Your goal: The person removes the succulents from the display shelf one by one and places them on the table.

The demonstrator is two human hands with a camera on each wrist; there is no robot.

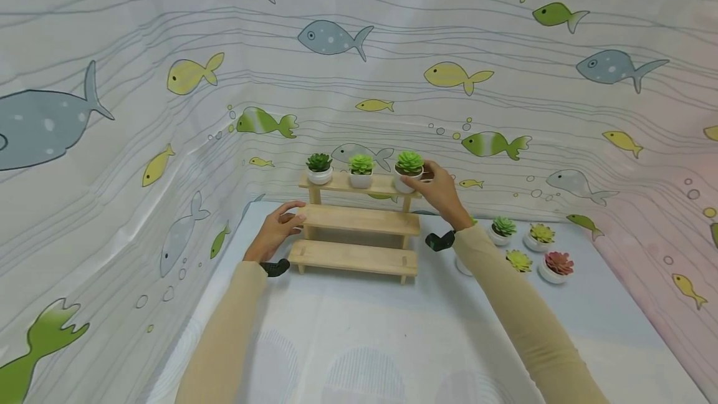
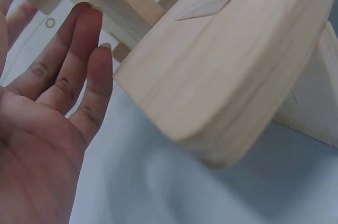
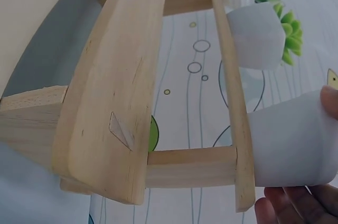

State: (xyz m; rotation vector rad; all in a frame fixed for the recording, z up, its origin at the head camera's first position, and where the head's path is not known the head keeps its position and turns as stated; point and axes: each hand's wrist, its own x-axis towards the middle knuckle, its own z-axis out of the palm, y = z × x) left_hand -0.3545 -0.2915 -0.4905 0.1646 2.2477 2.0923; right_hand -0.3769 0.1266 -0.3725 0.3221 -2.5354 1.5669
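Three-tier wooden stand with potted succulents, attended by two hands

Nearest, two beige sleeves (image 1: 221,335) are extended over a pale surface (image 1: 359,323) printed with arch shapes. Beyond them the wooden stand is placed, its bottom tier (image 1: 353,255) left of the right sleeve. The left hand (image 1: 275,229) is held beside the left end of the middle tier (image 1: 361,219); its fingers are loosely extended and nothing is gripped. Whether the wood is touched by the fingertips cannot be told.

To the right, five potted succulents are grouped on the surface: one white pot (image 1: 462,267) partly hidden by the sleeve, one red plant (image 1: 559,264), two yellow-green plants (image 1: 540,234) and one green plant (image 1: 503,227).

On the top tier (image 1: 339,184), a dark green succulent (image 1: 319,169) is set at left and a bright green succulent (image 1: 361,171) at centre. At the right end, a round-potted succulent (image 1: 409,170) is clasped between thumb and fingers of the right hand (image 1: 442,192).

Farthest, a fish-patterned backdrop (image 1: 404,11) is hung.
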